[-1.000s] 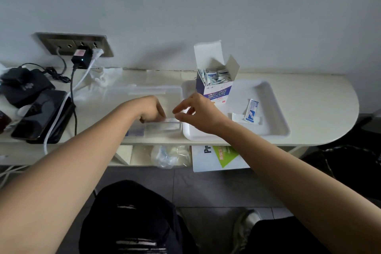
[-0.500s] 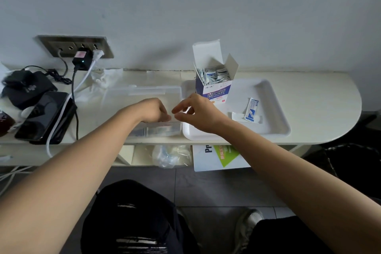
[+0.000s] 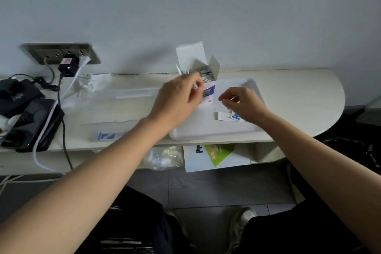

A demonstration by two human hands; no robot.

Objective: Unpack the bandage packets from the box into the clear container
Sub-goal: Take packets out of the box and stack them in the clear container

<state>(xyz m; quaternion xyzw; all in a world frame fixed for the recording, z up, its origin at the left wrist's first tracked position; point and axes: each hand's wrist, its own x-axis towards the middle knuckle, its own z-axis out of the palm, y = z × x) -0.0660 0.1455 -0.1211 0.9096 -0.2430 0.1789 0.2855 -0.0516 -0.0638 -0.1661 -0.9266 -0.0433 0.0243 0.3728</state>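
The open white and blue bandage box (image 3: 209, 92) stands at the back left of a white tray (image 3: 206, 132), with several packets showing in its top. My left hand (image 3: 177, 99) reaches across to the box mouth and pinches a small white bandage packet (image 3: 195, 87), blurred by motion. My right hand (image 3: 245, 103) hovers over the tray with fingers loosely curled and nothing in them. Below it, two packets (image 3: 223, 116) lie on the tray. The clear container (image 3: 127, 125) sits left of the tray with a blue-printed packet (image 3: 107, 135) inside.
A black device (image 3: 31, 123), chargers and cables (image 3: 66, 109) crowd the shelf's left end below a wall socket (image 3: 59, 52). A clear lid (image 3: 132, 94) lies behind the container. Crumpled plastic (image 3: 162, 158) and a printed carton (image 3: 214, 156) sit under the shelf.
My left hand left the clear container and moved right and back to the box mouth. My right hand shifted right over the tray. The view swung slightly.
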